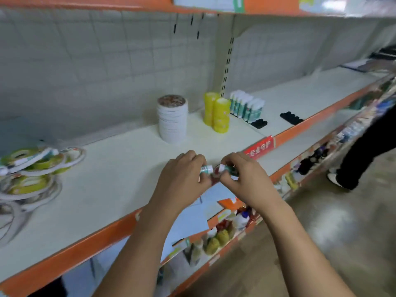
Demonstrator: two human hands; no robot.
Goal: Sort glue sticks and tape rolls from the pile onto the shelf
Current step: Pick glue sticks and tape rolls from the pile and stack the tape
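Both hands meet over the front edge of the white shelf. My left hand grips a green-and-white glue stick, its white end poking out to the right. My right hand grips another glue stick, white cap pointing left, so the two ends almost touch. At the shelf's far left lies a loose pile of tape rolls with glue sticks mixed in. Sorted items stand at the back: a stack of white tape rolls, two yellow roll stacks and a row of upright glue sticks.
Black divider pieces lie on the shelf to the right. A red label hangs on the orange shelf edge. Lower shelves hold mixed goods. A person in dark trousers stands in the aisle at right.
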